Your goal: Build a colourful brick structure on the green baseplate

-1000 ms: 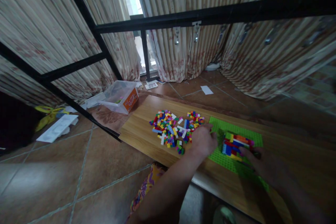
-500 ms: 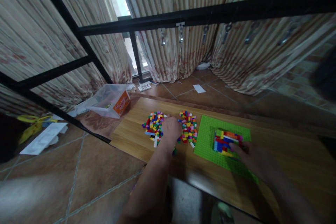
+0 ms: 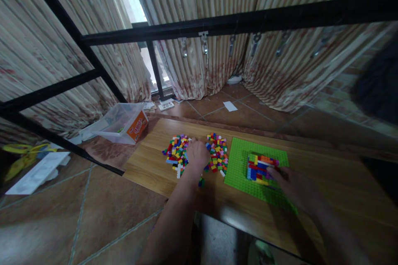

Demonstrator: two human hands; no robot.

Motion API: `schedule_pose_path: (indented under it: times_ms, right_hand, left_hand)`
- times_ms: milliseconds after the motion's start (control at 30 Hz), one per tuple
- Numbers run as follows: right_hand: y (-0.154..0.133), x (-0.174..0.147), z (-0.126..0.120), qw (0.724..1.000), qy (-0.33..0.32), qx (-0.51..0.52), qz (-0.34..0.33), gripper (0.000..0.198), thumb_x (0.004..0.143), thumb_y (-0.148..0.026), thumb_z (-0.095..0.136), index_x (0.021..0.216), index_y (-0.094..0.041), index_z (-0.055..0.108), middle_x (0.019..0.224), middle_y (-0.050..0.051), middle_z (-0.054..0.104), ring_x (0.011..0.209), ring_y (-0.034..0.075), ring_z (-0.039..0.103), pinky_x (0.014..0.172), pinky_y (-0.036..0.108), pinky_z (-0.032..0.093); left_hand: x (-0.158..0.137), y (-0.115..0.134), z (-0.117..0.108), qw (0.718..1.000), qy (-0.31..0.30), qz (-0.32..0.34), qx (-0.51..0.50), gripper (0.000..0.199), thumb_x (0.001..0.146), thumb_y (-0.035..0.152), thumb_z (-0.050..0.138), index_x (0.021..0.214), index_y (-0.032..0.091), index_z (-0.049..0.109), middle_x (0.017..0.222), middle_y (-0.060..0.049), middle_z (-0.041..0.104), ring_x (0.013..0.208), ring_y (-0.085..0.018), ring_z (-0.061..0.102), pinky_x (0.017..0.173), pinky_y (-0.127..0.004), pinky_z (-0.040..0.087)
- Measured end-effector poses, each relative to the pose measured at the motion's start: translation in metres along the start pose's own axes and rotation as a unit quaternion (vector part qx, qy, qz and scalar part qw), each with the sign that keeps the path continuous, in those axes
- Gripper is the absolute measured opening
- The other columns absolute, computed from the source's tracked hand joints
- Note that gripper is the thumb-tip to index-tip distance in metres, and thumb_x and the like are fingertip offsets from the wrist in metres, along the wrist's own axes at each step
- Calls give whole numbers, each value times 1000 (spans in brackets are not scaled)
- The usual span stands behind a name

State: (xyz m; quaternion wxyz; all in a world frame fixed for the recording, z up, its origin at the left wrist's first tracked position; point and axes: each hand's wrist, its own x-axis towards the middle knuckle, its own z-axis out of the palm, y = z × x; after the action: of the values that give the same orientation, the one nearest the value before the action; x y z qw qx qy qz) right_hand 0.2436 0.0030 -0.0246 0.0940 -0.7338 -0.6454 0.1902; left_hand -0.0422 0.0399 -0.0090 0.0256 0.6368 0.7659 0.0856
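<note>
Small coloured toy building bricks (image 3: 218,153) lie loose on a wooden board in a spread pile. My left hand (image 3: 198,153) is down in the middle of it, back upward and fingers curled. What its fingertips hold, if anything, is hidden. To the right lies a green studded baseplate (image 3: 234,161) with a built block of bricks (image 3: 257,169) on it, in rows of red, blue, yellow and orange. My right hand (image 3: 287,180) grips this block at its right side, thumb against the bricks; the other fingers are partly hidden in shadow.
The wooden board (image 3: 146,153) is long and low. A clear plastic box (image 3: 120,126) with an orange label stands off its left end. Black metal bars (image 3: 217,27) with hanging clips cross in front of curtains (image 3: 183,70). White packaging (image 3: 37,174) lies on the tiled floor.
The view has shifted a little, so everything sits slightly further left. Both hands keep their places, the left in the loose bricks and the right at the built block.
</note>
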Motion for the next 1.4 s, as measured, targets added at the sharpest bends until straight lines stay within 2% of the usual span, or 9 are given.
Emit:
schedule_pose_path:
  times_ms: [200,400,467,567,700,833,1067,1167,1400]
  right_hand:
    - [-18,-7,-27,991,88,81,55,47,84,-56,41,91,-20,70,79,13,73,78,34,68,67,41,49]
    - [-64,-23,-11,943,101,310,-68,38,86,-52,48,92,-20,67,86,8,73,76,24,67,70,35,52]
    - [-77,-25,-1,925,80,363,-82,39,85,-53,52,94,-19,67,85,7,71,72,21,66,68,33,52]
    - [-91,-25,6,883,81,453,-95,41,81,-53,60,103,-19,65,87,5,69,74,18,64,66,30,53]
    - [-100,-22,2,817,94,566,-54,42,69,-51,72,95,-18,67,75,1,66,63,14,60,59,27,51]
    - [-96,-20,1,776,101,622,-29,37,61,-49,79,80,-18,70,67,-1,65,58,12,57,56,25,50]
    - [-84,-24,-7,764,32,641,-68,27,65,-44,79,71,-19,73,56,-3,59,52,9,50,51,22,41]
    - [-70,-19,-18,788,32,611,-60,31,64,-46,79,76,-18,74,58,-1,61,53,11,52,52,25,43]
    - [-18,-5,-29,904,117,405,-72,30,72,-42,68,91,-19,76,88,6,75,81,22,66,77,36,50]
  left_hand:
    - [1,2,-11,1000,-1,-7,-16,26,90,20,46,105,8,64,104,-18,67,109,-26,59,97,-33,42]
    - [2,5,-17,979,19,-52,-195,16,87,20,51,95,14,63,91,-13,70,94,-26,66,82,-33,46]
    - [-1,13,-17,933,7,-27,-359,11,85,20,53,89,16,63,87,-9,70,87,-21,65,78,-29,46]
    - [-14,34,-16,806,-60,49,-587,8,81,21,57,86,16,62,80,-3,66,74,-14,61,69,-23,45]
    - [-37,63,-14,693,-147,76,-702,16,75,28,66,79,14,61,66,2,58,59,-9,52,58,-20,40]
    - [-46,74,-15,645,-193,70,-736,27,69,34,75,78,13,62,63,2,59,57,-9,52,56,-21,40]
    - [-46,68,-23,602,-268,73,-748,34,63,38,81,76,12,65,66,-1,63,56,-9,53,57,-21,41]
    - [-37,57,-24,646,-265,68,-713,30,63,35,80,77,13,65,66,1,63,56,-8,53,58,-21,41]
    - [-9,7,-25,937,-31,62,-341,20,81,23,54,86,18,73,83,-4,73,78,-18,65,72,-26,46]
